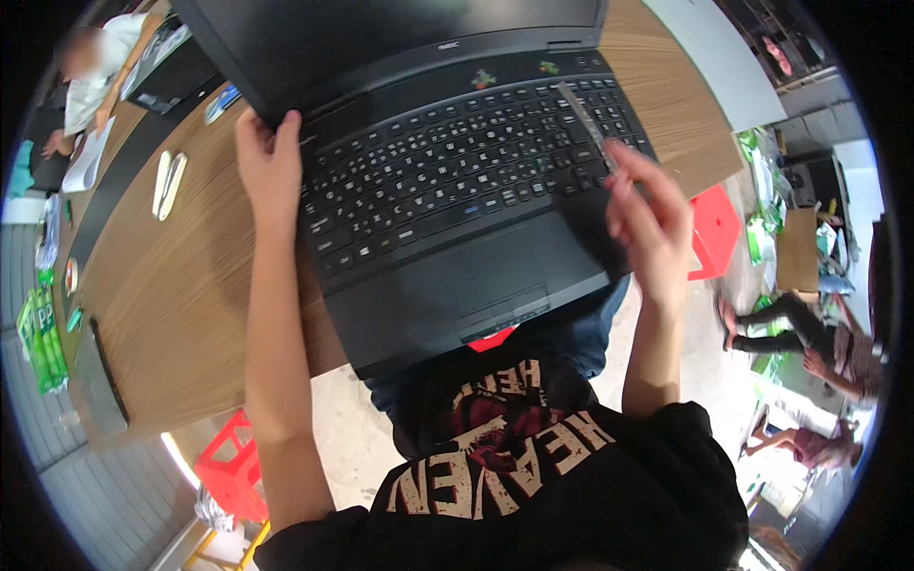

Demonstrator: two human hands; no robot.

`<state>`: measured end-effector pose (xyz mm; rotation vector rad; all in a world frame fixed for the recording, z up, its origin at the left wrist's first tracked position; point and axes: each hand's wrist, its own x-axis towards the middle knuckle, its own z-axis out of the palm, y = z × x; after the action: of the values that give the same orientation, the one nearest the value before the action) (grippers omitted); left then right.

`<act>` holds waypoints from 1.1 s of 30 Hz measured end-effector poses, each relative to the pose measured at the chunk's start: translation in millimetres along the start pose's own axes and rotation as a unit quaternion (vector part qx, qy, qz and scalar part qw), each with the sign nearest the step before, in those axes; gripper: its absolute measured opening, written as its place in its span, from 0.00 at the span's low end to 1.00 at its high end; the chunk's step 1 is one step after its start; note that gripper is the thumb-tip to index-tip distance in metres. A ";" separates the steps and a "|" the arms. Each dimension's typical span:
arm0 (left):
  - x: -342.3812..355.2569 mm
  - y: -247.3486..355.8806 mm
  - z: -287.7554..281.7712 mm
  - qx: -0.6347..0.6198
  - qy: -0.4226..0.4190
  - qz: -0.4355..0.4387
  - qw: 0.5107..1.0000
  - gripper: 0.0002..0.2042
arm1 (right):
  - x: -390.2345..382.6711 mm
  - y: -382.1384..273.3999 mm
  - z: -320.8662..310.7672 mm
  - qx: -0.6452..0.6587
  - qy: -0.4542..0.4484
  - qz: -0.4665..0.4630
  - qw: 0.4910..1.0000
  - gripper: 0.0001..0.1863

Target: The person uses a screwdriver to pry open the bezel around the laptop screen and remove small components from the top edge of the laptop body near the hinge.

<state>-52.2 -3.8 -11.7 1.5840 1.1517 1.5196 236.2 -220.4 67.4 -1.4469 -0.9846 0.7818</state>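
An open black laptop (476,285) lies at an angle on the wooden table, its near end overhanging the table's edge. My left hand (267,167) grips its left edge by the hinge, thumb against the lower bezel. My right hand (647,219) holds a thin, flat metal strip (581,114) between its fingertips, angled over the right side of the keyboard (447,167); whether the strip touches the keys I cannot tell. Left of the laptop lies a cream-handled folding tool (169,186).
Wooden table (190,305) holds papers (88,160), a blue packet (221,103), a black box (176,67) and a dark slab (105,381). A co-worker (109,43) is upper left, others (819,352) at right. Red stools (228,471) stand below.
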 end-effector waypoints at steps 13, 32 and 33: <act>1.2 9.2 4.4 0.059 -0.036 -0.040 0.997 0.15 | 116.5 26.6 -65.3 -0.415 0.097 -0.240 0.872 0.12; -1.2 11.0 3.3 0.074 -0.034 -0.055 0.995 0.15 | 115.9 22.8 -58.2 -0.454 0.081 -0.300 0.835 0.09; -1.1 10.1 3.0 0.061 -0.033 -0.046 0.997 0.15 | 115.0 21.4 -56.5 -0.472 0.072 -0.311 0.822 0.09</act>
<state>-47.6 -8.4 -3.4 1.6259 1.2836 1.3503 338.5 -140.5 61.0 -1.7709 -1.7220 -0.3876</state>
